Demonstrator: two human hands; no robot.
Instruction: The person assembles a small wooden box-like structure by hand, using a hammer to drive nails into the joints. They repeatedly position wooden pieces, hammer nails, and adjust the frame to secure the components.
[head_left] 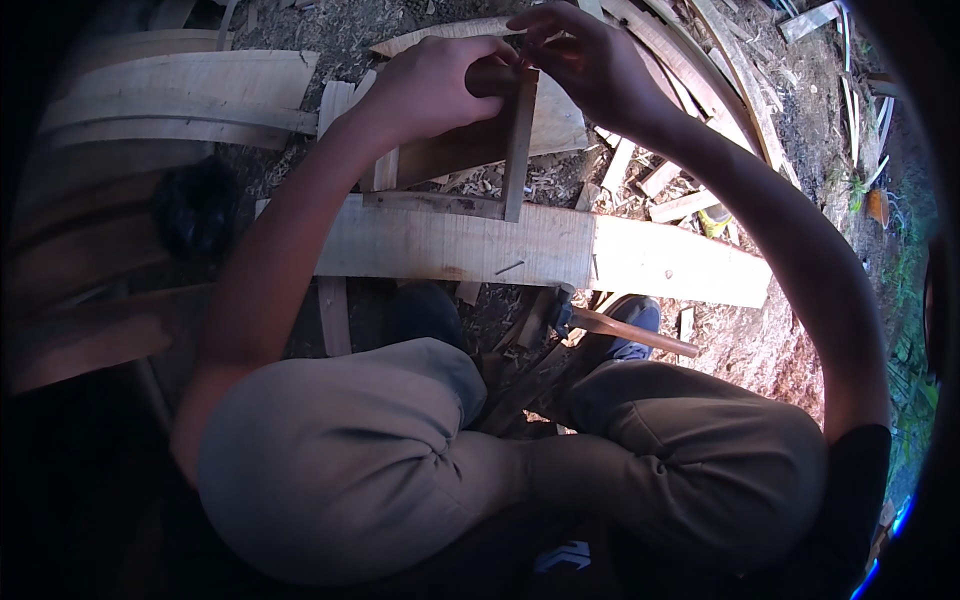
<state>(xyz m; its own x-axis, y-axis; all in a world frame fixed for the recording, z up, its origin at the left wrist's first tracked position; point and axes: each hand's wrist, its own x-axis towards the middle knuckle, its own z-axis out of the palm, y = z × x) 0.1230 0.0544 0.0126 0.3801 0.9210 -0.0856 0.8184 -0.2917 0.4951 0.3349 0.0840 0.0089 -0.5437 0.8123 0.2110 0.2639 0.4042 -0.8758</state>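
Observation:
A small wooden frame [515,150] of narrow slats stands on a pale plank [440,240] in front of me. My left hand [435,85] is closed round its far left part, with thumb and fingers at the top corner. Beside it, my right hand [590,65] has its fingertips bent together at the same corner; whatever lies between them is too small to make out. A loose nail [510,267] lies on the plank. Nearer to me, between my feet, a hammer [630,330] with a wooden handle rests with its dark head by the plank's edge.
Curved boards [190,95] are stacked at the left, near a black plastic-looking bundle [195,208]. Long strips of wood [700,75] lie at the far right. Wood shavings and offcuts [680,205] cover the ground. My shoes [635,325] are close to the plank.

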